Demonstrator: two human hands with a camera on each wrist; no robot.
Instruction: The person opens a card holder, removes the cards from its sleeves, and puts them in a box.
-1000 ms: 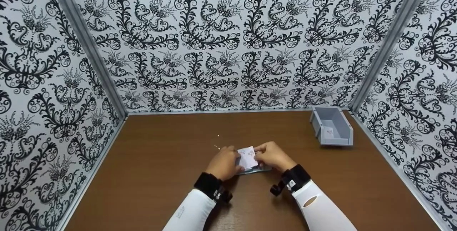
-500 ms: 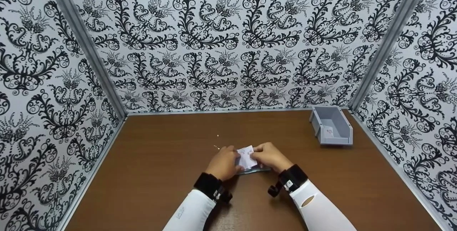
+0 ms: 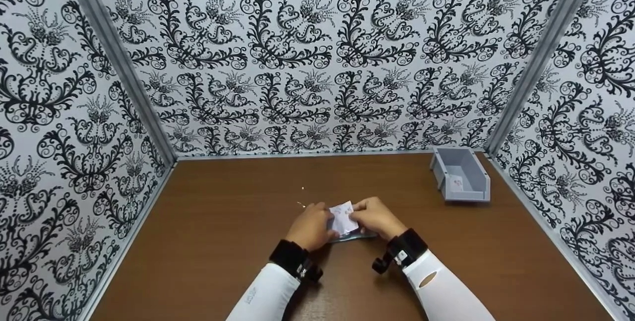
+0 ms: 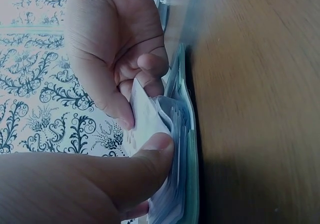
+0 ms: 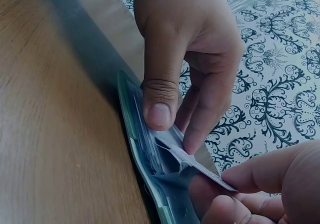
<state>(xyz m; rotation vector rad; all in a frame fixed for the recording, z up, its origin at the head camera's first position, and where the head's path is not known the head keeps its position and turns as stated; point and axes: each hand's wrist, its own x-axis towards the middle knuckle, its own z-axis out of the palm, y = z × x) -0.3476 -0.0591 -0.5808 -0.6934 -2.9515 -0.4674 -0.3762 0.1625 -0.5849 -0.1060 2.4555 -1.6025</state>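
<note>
working a white card point(image 3: 342, 218) against the clear sleeves point(image 4: 178, 121) of a green booklet point(image 4: 192, 184) seems the step in hand, though whether it is going in or coming out i can't tell; the booklet lies on the table point(image 3: 223, 226), the card slanting up from it; the left hand point(image 3: 310, 226) pinches the sleeves between thumb and fingers, the right hand point(image 3: 375, 217) pinches the card's free edge, and the next move probably calls for steadying the sleeves while sliding the card unbent

1. Table point(image 3: 213, 241): room to pass left of the left hand point(image 3: 310, 228), also between right hand point(image 3: 380, 217) and bin point(image 3: 466, 196).
2. Card point(image 3: 342, 219) blocks the gap between hands.
3. Walls point(image 3: 297, 88) close off back and sides.
</note>
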